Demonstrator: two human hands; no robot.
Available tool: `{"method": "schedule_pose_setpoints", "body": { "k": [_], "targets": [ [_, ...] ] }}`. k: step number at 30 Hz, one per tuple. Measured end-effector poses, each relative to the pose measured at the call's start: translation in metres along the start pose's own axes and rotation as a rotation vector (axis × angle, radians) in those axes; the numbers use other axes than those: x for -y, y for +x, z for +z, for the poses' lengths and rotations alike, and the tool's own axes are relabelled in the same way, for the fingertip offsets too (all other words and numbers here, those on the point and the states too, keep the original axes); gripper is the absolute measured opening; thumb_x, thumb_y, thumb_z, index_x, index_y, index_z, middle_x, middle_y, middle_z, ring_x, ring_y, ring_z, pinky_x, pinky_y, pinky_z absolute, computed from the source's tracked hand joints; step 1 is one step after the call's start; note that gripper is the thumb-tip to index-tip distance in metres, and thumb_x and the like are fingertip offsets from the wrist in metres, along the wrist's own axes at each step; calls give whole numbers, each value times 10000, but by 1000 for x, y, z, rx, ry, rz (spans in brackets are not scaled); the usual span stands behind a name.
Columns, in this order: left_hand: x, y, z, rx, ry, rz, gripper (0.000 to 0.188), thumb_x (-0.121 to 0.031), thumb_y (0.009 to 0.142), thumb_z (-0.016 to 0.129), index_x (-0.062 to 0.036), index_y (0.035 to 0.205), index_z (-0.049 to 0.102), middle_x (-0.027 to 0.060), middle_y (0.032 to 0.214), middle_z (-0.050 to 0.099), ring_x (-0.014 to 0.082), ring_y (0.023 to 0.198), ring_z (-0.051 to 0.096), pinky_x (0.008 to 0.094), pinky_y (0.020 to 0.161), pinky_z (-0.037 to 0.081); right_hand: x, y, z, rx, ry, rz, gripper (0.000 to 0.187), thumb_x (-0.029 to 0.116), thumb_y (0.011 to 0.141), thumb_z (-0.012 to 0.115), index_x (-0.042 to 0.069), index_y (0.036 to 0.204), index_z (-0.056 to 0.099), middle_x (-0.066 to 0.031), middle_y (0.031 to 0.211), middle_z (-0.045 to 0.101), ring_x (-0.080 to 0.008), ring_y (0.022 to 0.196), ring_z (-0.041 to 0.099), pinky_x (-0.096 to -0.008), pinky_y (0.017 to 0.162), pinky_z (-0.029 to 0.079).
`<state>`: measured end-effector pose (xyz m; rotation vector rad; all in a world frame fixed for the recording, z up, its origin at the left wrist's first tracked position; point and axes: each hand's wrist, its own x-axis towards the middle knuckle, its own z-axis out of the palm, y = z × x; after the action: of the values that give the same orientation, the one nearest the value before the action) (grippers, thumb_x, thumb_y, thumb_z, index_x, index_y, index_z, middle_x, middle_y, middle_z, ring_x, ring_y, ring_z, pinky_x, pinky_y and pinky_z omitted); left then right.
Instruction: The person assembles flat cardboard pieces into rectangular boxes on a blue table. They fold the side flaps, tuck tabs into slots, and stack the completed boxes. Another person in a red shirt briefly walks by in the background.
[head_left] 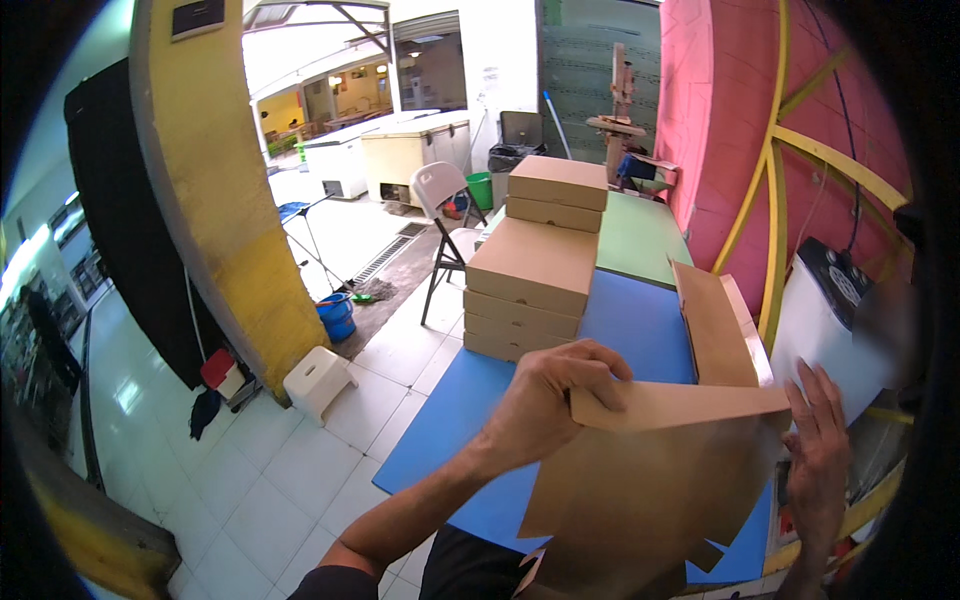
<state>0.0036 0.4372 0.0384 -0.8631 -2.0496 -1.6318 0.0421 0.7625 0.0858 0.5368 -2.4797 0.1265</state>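
Note:
A brown cardboard box blank, partly folded, stands tilted in front of me over the blue tabletop. A long flap runs along its upper edge, and slots and small tabs show at its lower end. My left hand is closed on the left corner of that flap, thumb and fingers pinching the board. At the flap's right end my right hand touches the cardboard with its fingers stretched upward and its thumb beside the edge. Beyond, closed brown cardboard boxes are piled in two stacks, the farther one higher.
Another cardboard piece lies at the table's right side, near a white bin-like appliance and yellow metal bars. A green tabletop adjoins the blue one. On the left are a folding chair, a white stool and a blue bucket.

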Motion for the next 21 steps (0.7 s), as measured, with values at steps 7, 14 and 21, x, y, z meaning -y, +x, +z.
{"method": "schedule_pose_setpoints", "body": {
  "k": [7,14,21],
  "targets": [
    [-44,1,55,88,125,93,89,-31,853,756,-59,804,686,48,1011,596,168,842,665,304,719,540,47,42,0,404,579,-147,211,129,905,665,17,1084,660,-181,942,696,-313,882,705,-399,703,544],
    [-65,32,33,229,-138,-71,242,-186,1002,599,-33,1182,545,113,1034,627,218,863,655,333,789,517,55,46,7,134,681,-65,132,118,858,725,4,831,663,-146,749,655,-305,657,660,-376,608,503],
    [-99,43,20,466,610,-50,206,-277,941,658,-80,959,716,144,714,681,355,656,662,424,671,525,51,52,4,-103,628,-334,90,19,815,730,3,894,691,-124,748,676,-297,690,695,-362,600,524]
  ]
}}
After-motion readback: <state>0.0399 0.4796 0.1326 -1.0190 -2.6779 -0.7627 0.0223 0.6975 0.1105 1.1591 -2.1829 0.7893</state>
